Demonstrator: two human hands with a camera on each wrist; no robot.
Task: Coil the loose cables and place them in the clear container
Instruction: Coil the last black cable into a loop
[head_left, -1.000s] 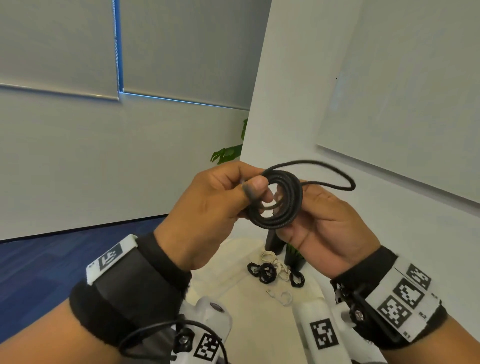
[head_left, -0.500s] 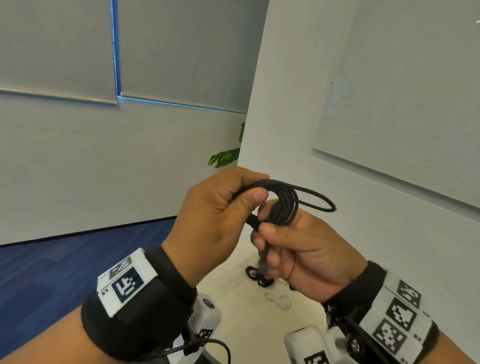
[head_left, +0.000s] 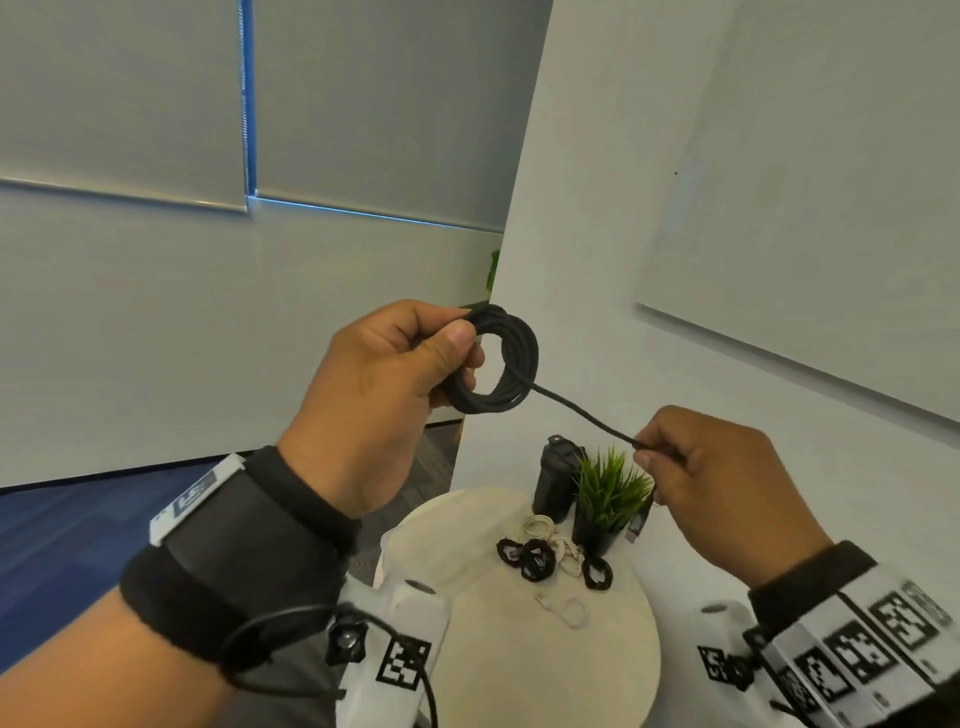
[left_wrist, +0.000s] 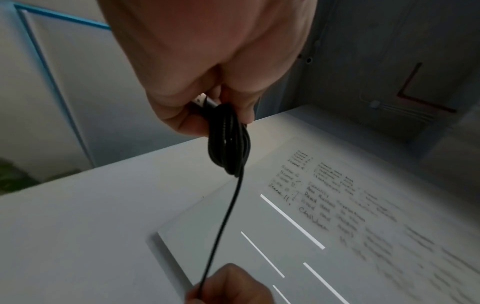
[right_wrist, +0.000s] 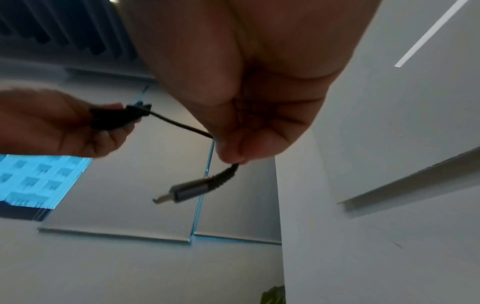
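A: What is the left hand (head_left: 384, 395) doing?
B: It is pinching the black cable coil (head_left: 493, 361) between thumb and fingers, holding it raised above the round table (head_left: 519, 670).
A: And the right hand (head_left: 727, 483)?
B: It is pinching the cable's straight free end (head_left: 582, 410), and the metal plug (right_wrist: 187, 192) is hanging just below the fingertips.
A: What is lying farther out?
B: Small black coils (head_left: 535, 558) and white cables (head_left: 540, 527) are lying on the table beside a potted plant (head_left: 608, 493) and a dark canister (head_left: 553, 480).
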